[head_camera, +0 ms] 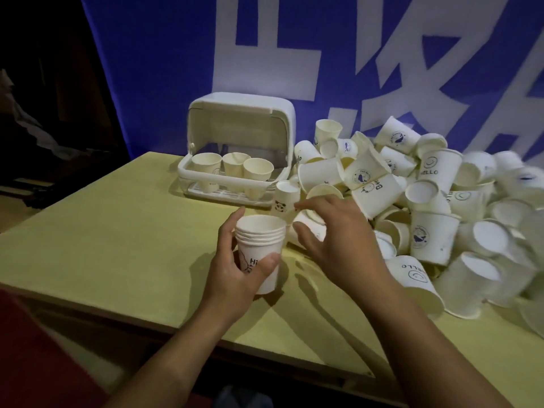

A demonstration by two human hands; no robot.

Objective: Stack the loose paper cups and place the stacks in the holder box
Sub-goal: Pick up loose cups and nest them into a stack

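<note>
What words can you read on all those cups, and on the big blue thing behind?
"HELLO": upright cup in the pile.
"HELLO", upside down: tipped cup near the front.
"Hi": stack gripped by the left hand.
"Be...", cut off: lying cup.
Round whale badges: too small.
Blue banner: big white signs, cropped, unreadable.

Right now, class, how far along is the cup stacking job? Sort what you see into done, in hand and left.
Done: three cup stacks stand upright in the open holder box. In hand: the left hand grips a nested stack of cups, not yet in the box, while the right hand reaches over the nearest loose cups. Left: a large pile of loose cups covers the table's right side.
</note>
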